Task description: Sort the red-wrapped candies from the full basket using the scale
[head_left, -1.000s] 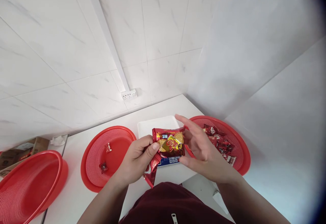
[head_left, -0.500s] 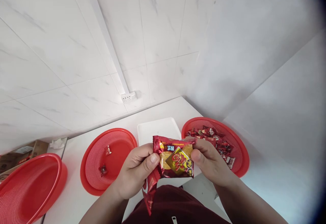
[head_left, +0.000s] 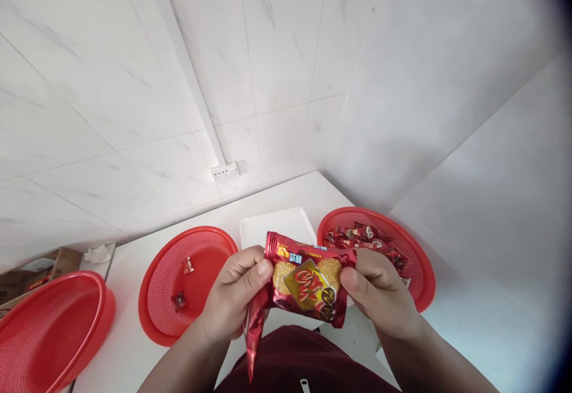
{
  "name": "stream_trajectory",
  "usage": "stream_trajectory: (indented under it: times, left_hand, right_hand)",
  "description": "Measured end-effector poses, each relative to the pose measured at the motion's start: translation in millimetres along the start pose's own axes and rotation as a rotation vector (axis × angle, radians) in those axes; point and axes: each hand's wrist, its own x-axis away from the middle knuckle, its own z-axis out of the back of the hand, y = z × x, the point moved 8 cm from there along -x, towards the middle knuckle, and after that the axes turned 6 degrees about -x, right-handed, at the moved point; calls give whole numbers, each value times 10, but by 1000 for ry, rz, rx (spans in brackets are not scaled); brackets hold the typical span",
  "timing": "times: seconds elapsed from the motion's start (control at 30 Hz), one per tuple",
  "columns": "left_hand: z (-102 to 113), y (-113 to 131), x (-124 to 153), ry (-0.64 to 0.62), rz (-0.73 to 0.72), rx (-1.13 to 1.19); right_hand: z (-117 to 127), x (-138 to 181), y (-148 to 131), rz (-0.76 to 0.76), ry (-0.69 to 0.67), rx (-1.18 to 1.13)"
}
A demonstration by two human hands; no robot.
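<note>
Between my hands a red and gold biscuit packet (head_left: 308, 283) is stretched out, its printed face turned toward me. My left hand (head_left: 236, 292) pinches its left end, thumb on top. A second red packet (head_left: 254, 336) hangs down from under that same hand, mostly seen edge-on. My right hand (head_left: 382, 289) grips the right end of the biscuit packet between thumb and fingers. Behind the packet lies a white tray (head_left: 274, 221), partly covered by it.
A red basket (head_left: 422, 262) with many small red packets stands at the right. Another red basket (head_left: 147, 303), holding two small packets, is left of the tray. A third red basket (head_left: 96, 345) and a cardboard box (head_left: 69, 262) are at far left. A socket (head_left: 224, 171) is on the wall.
My hands have moved slightly apart. The biscuit packet is now tilted down to the right, with its right crimped end showing. The second packet hangs more steeply.
</note>
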Motion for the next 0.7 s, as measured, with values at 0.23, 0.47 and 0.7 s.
stream_trajectory:
  times: [0.23, 0.47, 0.7]
  left_hand:
    - [66, -152, -93, 15, -45, -90]
    - [-52, -157, -31, -170, -15, -214]
    - [-57, -113, 21, -429, 191, -282]
  right_hand:
    - [21, -25, -56, 90, 143, 220]
    - [-263, -32, -105, 181, -64, 312]
    - [-174, -142, 56, -69, -142, 110]
